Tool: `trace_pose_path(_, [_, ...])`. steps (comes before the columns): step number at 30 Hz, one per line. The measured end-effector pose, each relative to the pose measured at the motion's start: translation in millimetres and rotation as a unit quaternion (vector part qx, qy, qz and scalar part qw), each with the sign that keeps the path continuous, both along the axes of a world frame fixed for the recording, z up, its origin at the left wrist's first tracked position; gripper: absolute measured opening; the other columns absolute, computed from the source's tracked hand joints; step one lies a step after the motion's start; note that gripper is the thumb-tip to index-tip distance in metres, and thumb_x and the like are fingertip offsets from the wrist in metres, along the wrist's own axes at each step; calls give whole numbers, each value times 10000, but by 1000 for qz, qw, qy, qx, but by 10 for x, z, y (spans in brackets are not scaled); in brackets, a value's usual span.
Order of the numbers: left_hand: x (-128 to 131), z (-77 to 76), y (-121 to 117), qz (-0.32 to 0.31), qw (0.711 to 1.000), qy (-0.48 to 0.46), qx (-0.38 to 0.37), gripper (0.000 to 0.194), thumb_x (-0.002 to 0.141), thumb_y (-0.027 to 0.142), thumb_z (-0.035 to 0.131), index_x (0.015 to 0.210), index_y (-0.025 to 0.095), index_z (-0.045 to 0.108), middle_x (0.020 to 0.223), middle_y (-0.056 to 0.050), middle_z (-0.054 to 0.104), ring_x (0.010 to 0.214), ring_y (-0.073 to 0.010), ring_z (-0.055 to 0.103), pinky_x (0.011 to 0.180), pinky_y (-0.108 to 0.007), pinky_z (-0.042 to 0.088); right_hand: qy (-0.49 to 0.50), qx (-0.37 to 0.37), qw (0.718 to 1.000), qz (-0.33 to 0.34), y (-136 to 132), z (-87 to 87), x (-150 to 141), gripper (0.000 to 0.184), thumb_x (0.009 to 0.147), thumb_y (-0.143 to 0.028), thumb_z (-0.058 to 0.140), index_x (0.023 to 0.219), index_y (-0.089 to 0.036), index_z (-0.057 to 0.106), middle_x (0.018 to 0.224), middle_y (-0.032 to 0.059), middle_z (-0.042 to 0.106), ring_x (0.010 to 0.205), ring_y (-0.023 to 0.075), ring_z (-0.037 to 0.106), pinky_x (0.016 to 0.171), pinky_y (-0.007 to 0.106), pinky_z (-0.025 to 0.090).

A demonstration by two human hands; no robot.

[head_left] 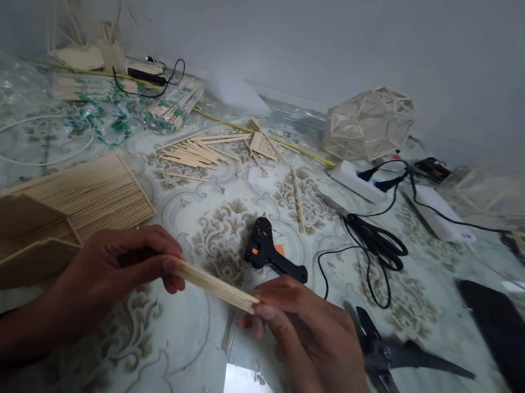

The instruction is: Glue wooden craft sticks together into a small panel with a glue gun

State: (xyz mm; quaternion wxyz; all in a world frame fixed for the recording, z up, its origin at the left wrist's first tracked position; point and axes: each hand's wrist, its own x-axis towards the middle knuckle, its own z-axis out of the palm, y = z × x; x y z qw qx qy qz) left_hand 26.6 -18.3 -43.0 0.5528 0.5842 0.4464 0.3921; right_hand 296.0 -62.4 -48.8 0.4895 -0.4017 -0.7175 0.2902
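Observation:
A small flat bundle of thin wooden sticks [216,285] is held level above the table, pinched at both ends. My left hand [119,273] grips its left end between thumb and fingers; a dark band circles that wrist. At the other end, my right hand [305,340] closes its thumb and fingertips on the sticks. Just beyond the bundle lies a black glue gun [261,244] on its side. A box-like form built of wooden sticks [105,196] rests at the left, partly behind my left hand.
Loose sticks [194,152] lie scattered further back. Black-handled scissors [377,237], a white power strip [359,183] and cables are to the right. Large dark shears [386,357] and a black phone-like slab [504,341] sit near my right hand. A lattice stick ball [371,124] stands by the wall.

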Motion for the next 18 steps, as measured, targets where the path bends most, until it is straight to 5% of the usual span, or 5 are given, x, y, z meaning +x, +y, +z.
trace_pose_path(18, [-7,-16,9,14,998,7,-54,108,948,330,842,849,292,858,702,34,803,705,-156,733,704,-251,573,101,-236,966,30,-4,-18,35,253,1059,-354,767,841,-228,800,681,2,797,635,150,778,636,217,605])
